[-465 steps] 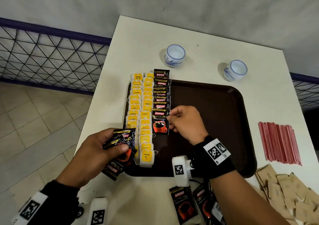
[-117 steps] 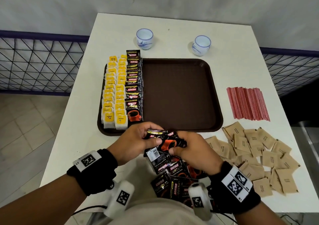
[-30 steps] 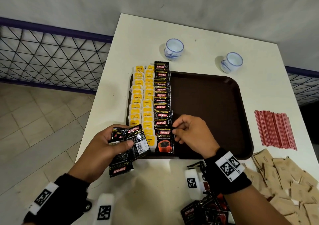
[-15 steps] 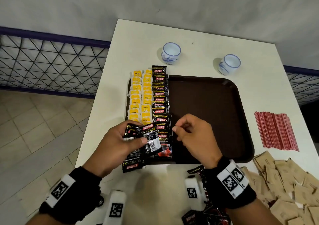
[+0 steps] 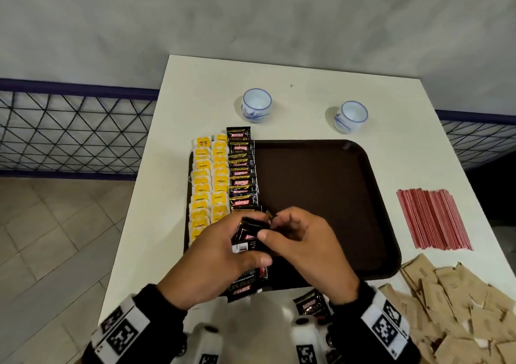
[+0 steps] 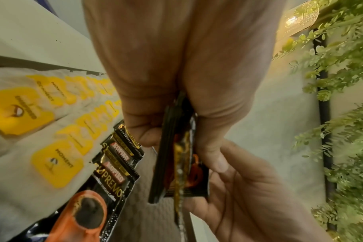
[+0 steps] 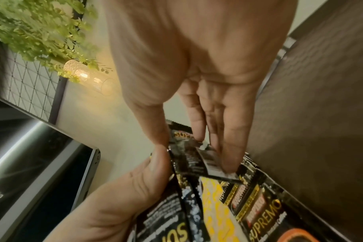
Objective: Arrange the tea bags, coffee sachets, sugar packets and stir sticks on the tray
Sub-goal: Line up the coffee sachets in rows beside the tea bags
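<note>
A brown tray (image 5: 321,196) holds two columns of yellow tea bags (image 5: 209,185) on its left side. Beside them runs a column of black coffee sachets (image 5: 241,176). My left hand (image 5: 237,249) grips a stack of coffee sachets (image 5: 247,238) over the tray's front left. In the left wrist view the stack (image 6: 176,155) stands edge-on between thumb and fingers. My right hand (image 5: 272,228) meets it and pinches the top sachet (image 7: 193,160) between thumb and fingers. Red stir sticks (image 5: 432,218) and brown sugar packets (image 5: 460,307) lie on the table to the right of the tray.
Two small white-and-blue cups (image 5: 256,105) (image 5: 350,116) stand behind the tray. Loose coffee sachets (image 5: 311,305) lie at the table's front edge between my wrists. A metal railing (image 5: 69,129) runs along the left, beyond the table edge.
My right hand has moved left from the laid column to the stack and taken hold of its top sachet. My left hand has brought the stack right, over the tray's front.
</note>
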### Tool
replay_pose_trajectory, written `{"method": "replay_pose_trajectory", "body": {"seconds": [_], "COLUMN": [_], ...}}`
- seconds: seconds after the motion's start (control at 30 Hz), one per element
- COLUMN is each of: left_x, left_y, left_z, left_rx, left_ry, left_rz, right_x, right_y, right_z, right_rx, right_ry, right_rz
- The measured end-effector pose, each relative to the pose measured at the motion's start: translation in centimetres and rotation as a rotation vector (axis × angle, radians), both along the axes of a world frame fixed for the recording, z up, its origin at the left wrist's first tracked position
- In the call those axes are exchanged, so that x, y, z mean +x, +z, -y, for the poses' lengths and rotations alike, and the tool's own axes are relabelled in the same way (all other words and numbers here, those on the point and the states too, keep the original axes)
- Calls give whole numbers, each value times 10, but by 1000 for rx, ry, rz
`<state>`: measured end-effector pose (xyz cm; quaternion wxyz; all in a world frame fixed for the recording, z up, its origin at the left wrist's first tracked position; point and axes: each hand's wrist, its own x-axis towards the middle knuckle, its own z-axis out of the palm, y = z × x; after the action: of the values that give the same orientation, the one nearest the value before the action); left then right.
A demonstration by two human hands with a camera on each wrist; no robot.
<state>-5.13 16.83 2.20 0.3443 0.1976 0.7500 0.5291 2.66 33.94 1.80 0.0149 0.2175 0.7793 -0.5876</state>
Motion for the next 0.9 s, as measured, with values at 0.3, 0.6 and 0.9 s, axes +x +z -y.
{"method": "replay_pose_trajectory", "body": {"seconds": [0.3, 0.6, 0.9], "left_x": [-18, -46, -74], "left_y": [-4, -5, -15], "left_z": [1, 1, 42], "left_rx": [-18, -33, -139], "left_ry": [-22, -2, 250], "left_rz": [50, 51, 111], "right_x": [-24, -71, -166], "right_y": [-1, -1, -5], "right_z": [-20, -55, -126], "right_rx": [-59, -7, 115], "right_ry": [-99, -85, -126], "right_rz": [-28, -13, 66]}}
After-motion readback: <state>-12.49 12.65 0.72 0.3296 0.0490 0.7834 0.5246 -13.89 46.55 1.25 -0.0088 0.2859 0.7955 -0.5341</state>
